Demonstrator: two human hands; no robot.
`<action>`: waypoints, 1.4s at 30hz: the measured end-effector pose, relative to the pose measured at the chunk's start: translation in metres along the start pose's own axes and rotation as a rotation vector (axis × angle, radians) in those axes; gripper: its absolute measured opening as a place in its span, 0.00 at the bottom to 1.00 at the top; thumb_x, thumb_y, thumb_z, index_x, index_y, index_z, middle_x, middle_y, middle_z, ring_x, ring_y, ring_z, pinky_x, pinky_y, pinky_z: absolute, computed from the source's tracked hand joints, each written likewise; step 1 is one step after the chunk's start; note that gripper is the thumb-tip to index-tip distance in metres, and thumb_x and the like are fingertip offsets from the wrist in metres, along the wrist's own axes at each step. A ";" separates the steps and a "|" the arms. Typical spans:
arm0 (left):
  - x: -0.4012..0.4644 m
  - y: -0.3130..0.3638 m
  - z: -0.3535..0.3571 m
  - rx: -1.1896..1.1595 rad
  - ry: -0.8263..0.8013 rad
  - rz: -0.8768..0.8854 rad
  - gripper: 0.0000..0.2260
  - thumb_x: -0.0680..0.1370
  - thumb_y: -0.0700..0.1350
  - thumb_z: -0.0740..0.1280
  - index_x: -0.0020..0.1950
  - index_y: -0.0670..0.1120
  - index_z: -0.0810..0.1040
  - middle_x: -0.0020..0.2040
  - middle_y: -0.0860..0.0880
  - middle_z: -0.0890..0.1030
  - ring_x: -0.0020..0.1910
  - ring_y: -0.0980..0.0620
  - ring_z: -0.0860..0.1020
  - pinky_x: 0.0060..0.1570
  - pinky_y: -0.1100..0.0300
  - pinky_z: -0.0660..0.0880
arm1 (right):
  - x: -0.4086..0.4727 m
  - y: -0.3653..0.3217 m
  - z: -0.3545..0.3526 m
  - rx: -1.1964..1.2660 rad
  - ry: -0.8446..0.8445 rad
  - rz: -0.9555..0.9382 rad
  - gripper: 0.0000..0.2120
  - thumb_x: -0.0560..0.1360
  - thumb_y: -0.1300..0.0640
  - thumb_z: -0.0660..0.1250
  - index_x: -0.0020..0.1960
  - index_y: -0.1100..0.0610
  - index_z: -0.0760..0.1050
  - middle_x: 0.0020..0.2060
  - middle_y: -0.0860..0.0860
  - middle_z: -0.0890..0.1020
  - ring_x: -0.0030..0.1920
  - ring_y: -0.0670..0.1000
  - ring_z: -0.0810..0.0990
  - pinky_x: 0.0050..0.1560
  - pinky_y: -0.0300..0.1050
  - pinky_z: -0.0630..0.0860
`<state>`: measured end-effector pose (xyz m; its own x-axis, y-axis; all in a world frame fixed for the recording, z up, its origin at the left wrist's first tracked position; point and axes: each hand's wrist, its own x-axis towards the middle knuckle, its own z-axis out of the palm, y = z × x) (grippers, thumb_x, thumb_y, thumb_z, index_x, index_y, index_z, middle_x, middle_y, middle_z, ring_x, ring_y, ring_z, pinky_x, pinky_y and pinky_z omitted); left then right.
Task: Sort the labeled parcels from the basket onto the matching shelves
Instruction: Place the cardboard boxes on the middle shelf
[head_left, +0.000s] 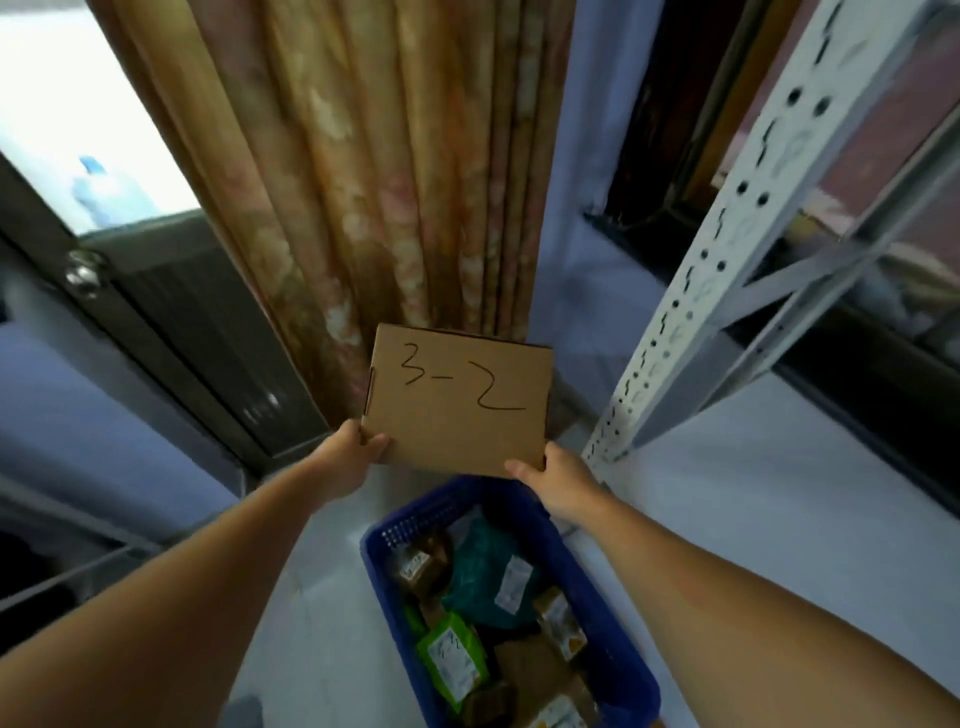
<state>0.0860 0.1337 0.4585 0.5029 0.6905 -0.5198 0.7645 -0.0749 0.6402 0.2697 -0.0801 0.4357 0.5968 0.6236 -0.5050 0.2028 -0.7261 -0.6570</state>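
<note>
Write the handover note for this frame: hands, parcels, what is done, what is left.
Left hand grips the lower left corner of the cardboard box marked "3-2"; right hand grips its lower right corner.
The box is held up above the blue basket on the floor; the white shelf rack stands to the right.
Done: box lifted out, label readable.
Left: shelve it at the matching spot, then sort the green pouch, teal bag and other parcels in the basket.

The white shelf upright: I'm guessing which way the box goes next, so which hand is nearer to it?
Right. The right hand grips the cardboard box at its lower right corner, just beside the white shelf upright; the left hand holds the far corner.
</note>
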 end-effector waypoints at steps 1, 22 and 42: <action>-0.009 0.014 -0.017 0.017 0.014 0.022 0.17 0.84 0.50 0.61 0.70 0.43 0.69 0.59 0.47 0.74 0.52 0.50 0.75 0.51 0.56 0.74 | -0.006 -0.020 -0.015 -0.004 0.017 -0.025 0.29 0.80 0.41 0.66 0.73 0.58 0.68 0.68 0.54 0.76 0.67 0.57 0.74 0.65 0.47 0.71; -0.248 0.211 -0.239 -0.113 0.295 0.650 0.17 0.80 0.48 0.69 0.68 0.50 0.70 0.60 0.51 0.79 0.59 0.49 0.78 0.59 0.52 0.78 | -0.271 -0.285 -0.202 -0.021 0.457 -0.551 0.22 0.81 0.50 0.68 0.72 0.57 0.70 0.62 0.53 0.80 0.62 0.54 0.78 0.59 0.42 0.73; -0.414 0.276 -0.108 0.170 0.013 1.071 0.23 0.83 0.54 0.63 0.73 0.44 0.65 0.70 0.44 0.76 0.44 0.53 0.78 0.42 0.58 0.75 | -0.543 -0.147 -0.211 -0.037 0.998 -0.092 0.17 0.79 0.44 0.69 0.59 0.55 0.74 0.55 0.53 0.80 0.54 0.54 0.79 0.61 0.54 0.76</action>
<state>0.0451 -0.0953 0.9113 0.9390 0.2144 0.2688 -0.0227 -0.7414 0.6707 0.0799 -0.3727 0.9247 0.9523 0.1616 0.2588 0.2948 -0.7061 -0.6438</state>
